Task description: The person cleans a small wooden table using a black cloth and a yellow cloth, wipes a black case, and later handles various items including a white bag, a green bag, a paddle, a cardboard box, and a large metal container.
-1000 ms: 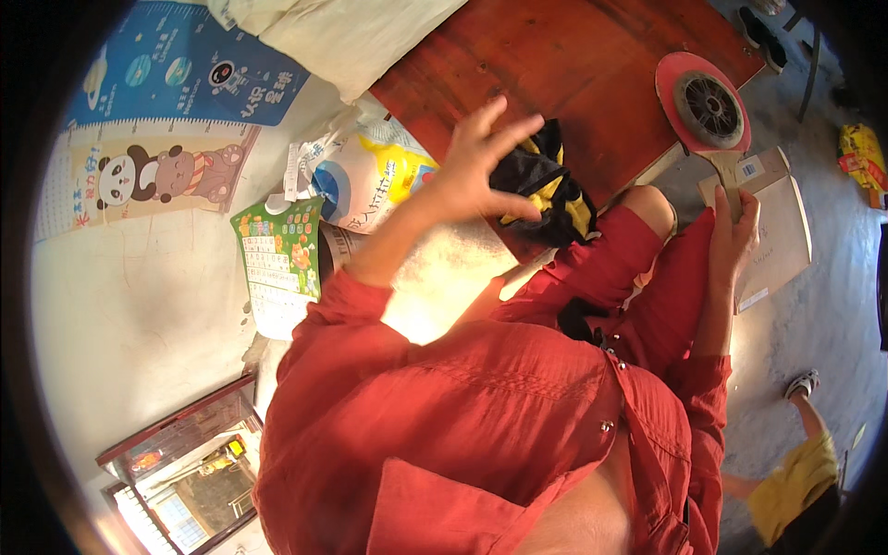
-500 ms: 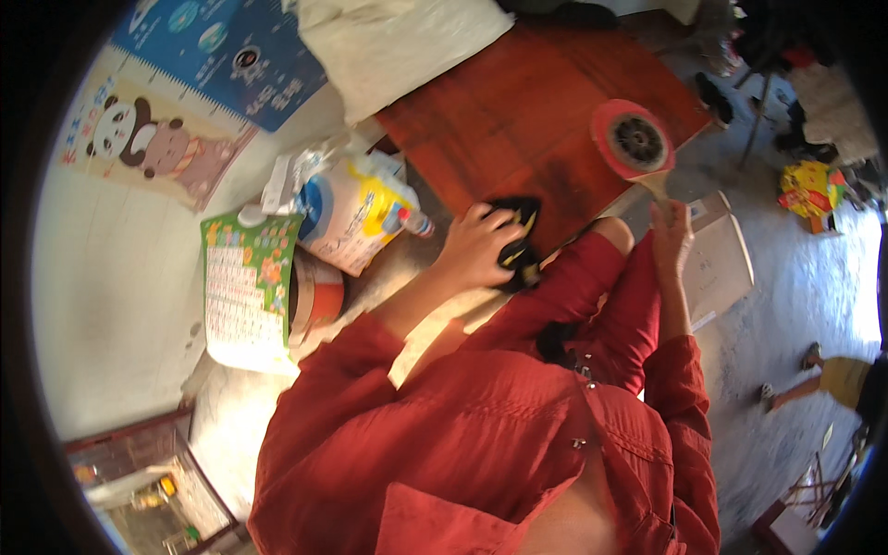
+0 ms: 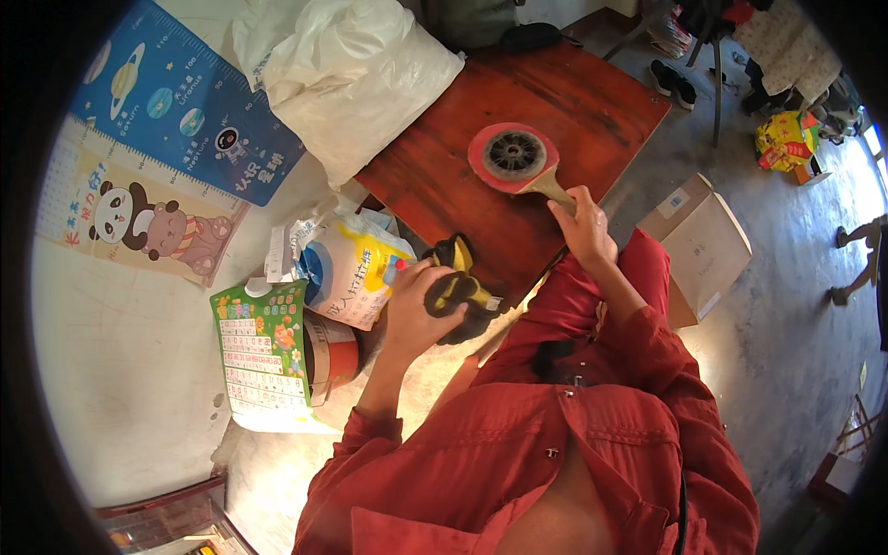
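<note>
My right hand (image 3: 588, 231) is closed around the wooden handle of a red table tennis paddle (image 3: 548, 183), raised over the reddish-brown wooden tabletop (image 3: 592, 97). On the paddle's face is a round black spoked disc (image 3: 515, 154); whether it is fixed there or only lying on it I cannot tell. Closed at the table's near left edge, my left hand (image 3: 414, 310) grips a soft black-and-yellow item (image 3: 474, 294), folded with yellow inner sides showing. Its exact kind is unclear. My fingers hide part of it.
A large white sack (image 3: 356, 83) lies on the table's far left. Beside my left hand are a white-and-yellow package (image 3: 347, 273), an orange-and-black tub (image 3: 331, 356) and a green chart (image 3: 264, 347). An open cardboard box (image 3: 698, 245) stands to the right; further off, a person's legs (image 3: 865, 264).
The paddle has swung left, now above the table's middle, with my right hand following. My left hand has shifted left and lower, and more yellow shows on the item it holds.
</note>
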`<state>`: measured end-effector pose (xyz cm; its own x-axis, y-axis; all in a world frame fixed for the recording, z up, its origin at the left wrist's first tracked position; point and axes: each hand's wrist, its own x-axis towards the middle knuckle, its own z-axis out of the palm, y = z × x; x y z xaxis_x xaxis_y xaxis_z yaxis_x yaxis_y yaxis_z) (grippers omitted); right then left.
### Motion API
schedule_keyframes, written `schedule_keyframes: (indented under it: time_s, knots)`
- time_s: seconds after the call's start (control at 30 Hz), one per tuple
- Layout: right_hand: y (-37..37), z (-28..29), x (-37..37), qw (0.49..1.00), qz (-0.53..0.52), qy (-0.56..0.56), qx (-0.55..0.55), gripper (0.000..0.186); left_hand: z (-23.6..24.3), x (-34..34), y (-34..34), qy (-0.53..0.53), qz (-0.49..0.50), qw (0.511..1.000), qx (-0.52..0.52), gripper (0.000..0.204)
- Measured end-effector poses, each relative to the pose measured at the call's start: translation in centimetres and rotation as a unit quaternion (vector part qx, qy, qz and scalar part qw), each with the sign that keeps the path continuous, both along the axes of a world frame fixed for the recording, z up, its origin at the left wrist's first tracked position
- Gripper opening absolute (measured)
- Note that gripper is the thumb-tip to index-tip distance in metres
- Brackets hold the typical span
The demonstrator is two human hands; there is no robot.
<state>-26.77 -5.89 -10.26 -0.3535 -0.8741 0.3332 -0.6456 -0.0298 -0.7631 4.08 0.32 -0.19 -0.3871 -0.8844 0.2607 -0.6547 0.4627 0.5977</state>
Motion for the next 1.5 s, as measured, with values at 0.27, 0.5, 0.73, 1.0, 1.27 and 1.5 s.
schedule_keyframes:
  time_s: [0.27,0.5,0.73,1.0,1.27,1.5]
  knots:
    - [0.4,0.0,5.2,0.998,0.058,0.016,0.009,0.036,-3.0,-3.3,1.4,-0.023,-0.058,0.997,-0.035,0.054]
    - [-1.2,1.7,10.2,0.990,0.137,0.012,-0.009,0.033,-4.0,-4.6,2.4,-0.035,-0.091,0.995,-0.010,0.055]
    - [-3.9,-0.1,13.7,0.987,0.129,0.089,0.030,0.031,-4.4,-4.5,2.7,-0.046,-0.087,0.995,-0.014,0.057]
    - [-3.2,1.3,8.9,0.990,0.055,0.104,-0.073,0.040,-3.4,-5.8,-0.8,-0.107,-0.052,0.991,-0.060,0.060]
    - [5.4,0.1,-14.7,0.953,-0.274,0.084,-0.100,0.034,-2.0,-7.3,-2.2,-0.234,-0.049,0.970,0.039,0.094]
    - [24.1,-21.3,-32.8,0.751,-0.588,-0.233,0.192,0.102,3.1,-15.8,-4.0,-0.104,-0.091,0.990,-0.026,0.053]
